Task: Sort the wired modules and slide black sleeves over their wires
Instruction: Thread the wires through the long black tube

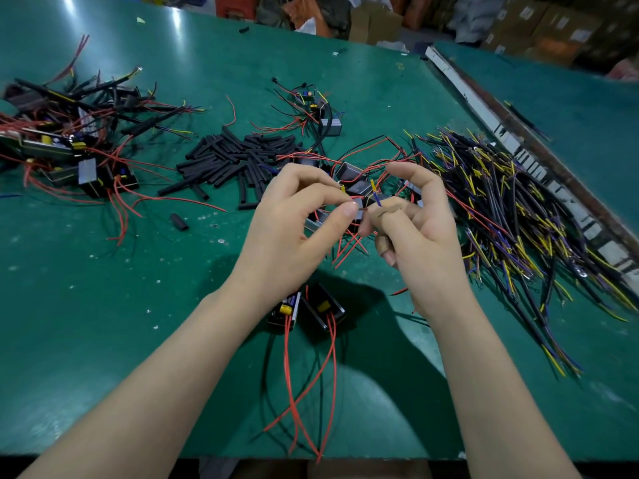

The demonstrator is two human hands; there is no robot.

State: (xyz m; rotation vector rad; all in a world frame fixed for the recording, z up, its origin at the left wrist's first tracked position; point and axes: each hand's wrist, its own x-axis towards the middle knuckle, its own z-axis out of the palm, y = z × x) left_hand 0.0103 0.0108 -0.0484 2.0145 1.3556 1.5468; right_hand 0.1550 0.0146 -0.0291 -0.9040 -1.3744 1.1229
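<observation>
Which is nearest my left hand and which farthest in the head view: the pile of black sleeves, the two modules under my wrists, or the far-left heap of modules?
From the left hand:
1. Two modules, just below, under the wrists.
2. Black sleeves, up and left.
3. Heap of modules, far left edge.

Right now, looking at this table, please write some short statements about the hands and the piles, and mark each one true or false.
1. The pile of black sleeves lies beyond the left hand. True.
2. The right hand rests flat on the table. False: it is raised, fingers curled, holding thin wires.
3. Two black modules with red wires lie between the forearms. True.
4. The bundle of yellow and black wires lies at the left of the table. False: it lies at the right.
5. The left hand pinches a wire end. True.
</observation>
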